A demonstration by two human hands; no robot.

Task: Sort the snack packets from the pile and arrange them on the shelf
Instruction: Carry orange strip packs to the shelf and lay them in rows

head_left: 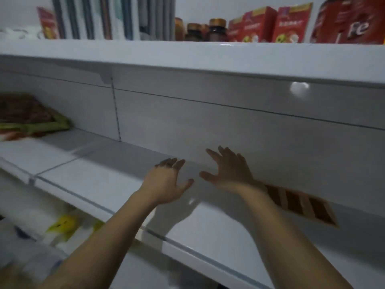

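Two hands, both spread wide and holding nothing: left hand (166, 180) and right hand (227, 170) hover side by side over the bare middle of the white shelf (93, 180).

Snack packets on that shelf:
- One brown striped packet (302, 205) at the back wall, just beside the right forearm; lying or leaning, cannot tell.
- One loose pile (27, 117) of brown, green and red packets at the far left, too blurred to count.

Upper shelf:
- At least four red boxes (291, 24).
- Three or four brown jars (217, 29).
- One large red pack (352, 19).

Risks:
- The right forearm, if pulled back low, may brush the striped packet askew.
- The heaped pile, grabbed carelessly, may slide off the shelf's front lip.
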